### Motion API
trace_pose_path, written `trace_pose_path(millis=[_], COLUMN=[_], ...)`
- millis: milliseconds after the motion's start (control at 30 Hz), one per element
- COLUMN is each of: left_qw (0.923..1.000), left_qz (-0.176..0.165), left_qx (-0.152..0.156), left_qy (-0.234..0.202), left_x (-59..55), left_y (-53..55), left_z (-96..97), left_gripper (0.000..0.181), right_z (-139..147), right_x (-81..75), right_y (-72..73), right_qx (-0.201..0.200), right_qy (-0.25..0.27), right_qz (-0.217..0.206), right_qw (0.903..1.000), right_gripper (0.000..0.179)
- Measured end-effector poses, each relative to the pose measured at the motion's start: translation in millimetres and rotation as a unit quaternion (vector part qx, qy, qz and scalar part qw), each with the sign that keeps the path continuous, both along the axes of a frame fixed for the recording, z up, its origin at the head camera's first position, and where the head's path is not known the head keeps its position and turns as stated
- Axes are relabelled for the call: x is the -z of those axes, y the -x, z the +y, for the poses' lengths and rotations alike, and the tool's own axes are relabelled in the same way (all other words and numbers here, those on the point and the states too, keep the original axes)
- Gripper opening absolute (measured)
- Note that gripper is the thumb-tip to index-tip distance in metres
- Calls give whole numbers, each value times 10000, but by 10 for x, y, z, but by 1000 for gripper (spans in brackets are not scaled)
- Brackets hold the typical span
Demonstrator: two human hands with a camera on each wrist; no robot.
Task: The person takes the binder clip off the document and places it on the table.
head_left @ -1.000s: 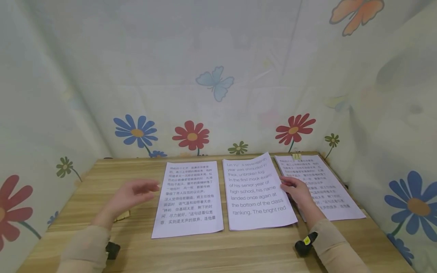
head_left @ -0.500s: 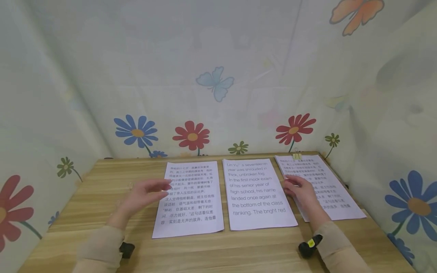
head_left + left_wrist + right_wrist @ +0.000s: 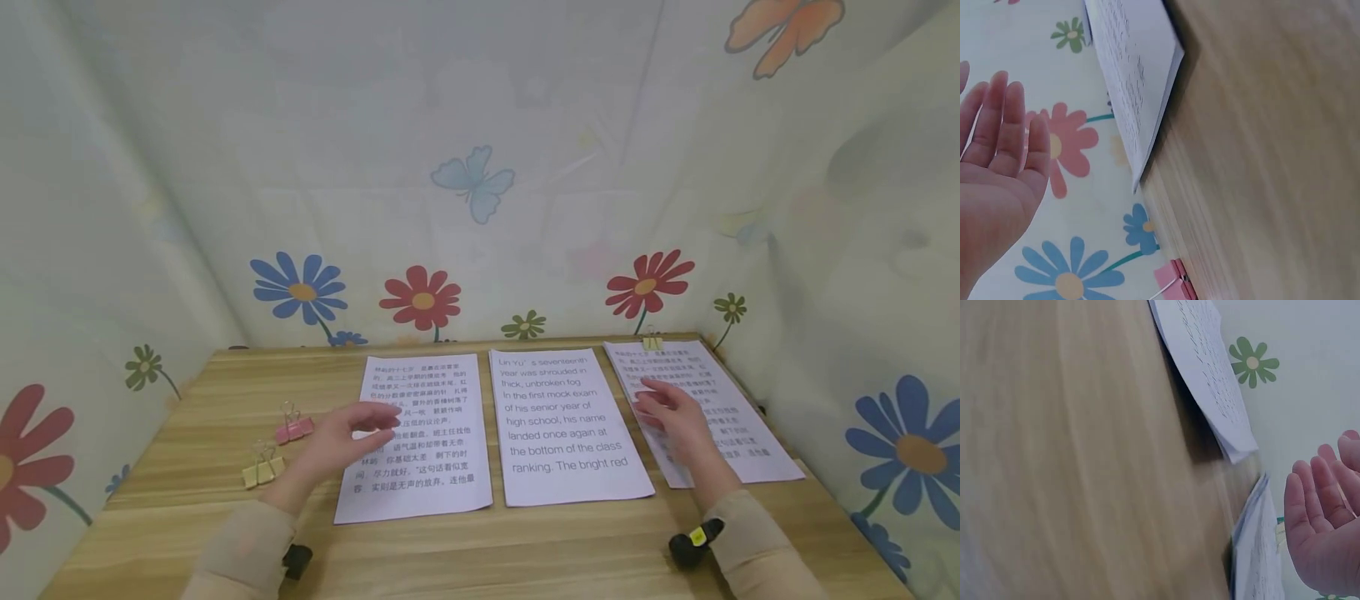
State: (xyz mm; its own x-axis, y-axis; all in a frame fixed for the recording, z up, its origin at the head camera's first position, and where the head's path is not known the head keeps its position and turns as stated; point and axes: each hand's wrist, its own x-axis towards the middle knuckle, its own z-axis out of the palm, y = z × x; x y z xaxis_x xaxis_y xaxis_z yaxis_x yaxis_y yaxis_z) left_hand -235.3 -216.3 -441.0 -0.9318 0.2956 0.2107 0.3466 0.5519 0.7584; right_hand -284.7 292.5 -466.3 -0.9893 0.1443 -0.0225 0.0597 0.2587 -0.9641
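Note:
Three paper stacks lie side by side on the table. Over the left stack (image 3: 420,487), printed in Chinese, hovers my left hand (image 3: 348,442), its fingers loosely bent and holding nothing. The middle stack (image 3: 566,425) carries large English text and lies flat. Above the right stack (image 3: 742,417), also Chinese, is my right hand (image 3: 675,421), with nothing in its grasp. A yellow binder clip (image 3: 652,342) sits on that stack's top edge. Left of my left hand, a pink binder clip (image 3: 294,427) and another yellow binder clip (image 3: 262,472) rest on the wood.
The wooden table (image 3: 480,554) meets a flower-print curtain (image 3: 480,267) at its back edge. Black wrist straps show on both sleeves. The left wrist view also catches the pink clip at its bottom edge.
My right hand has let go of the middle stack, whose lifted top right corner has dropped flat, and moved right. My left hand has moved right, uncovering the pink and yellow clips.

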Motion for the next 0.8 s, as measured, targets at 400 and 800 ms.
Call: trace_pose_path(millis=[400, 800], left_qw=[9988, 9972], left_qz=[254, 362], left_qx=[233, 555], left_qy=[360, 335], left_x=[82, 136], left_y=[-37, -78], left_z=[163, 290], left_gripper=[36, 39], right_z=[311, 723], right_x=[13, 55], right_y=[10, -21], right_qx=[-134, -298], right_qy=[-778, -1840], right_qz=[245, 406], right_qw=[9966, 9816], right_gripper=[56, 63])
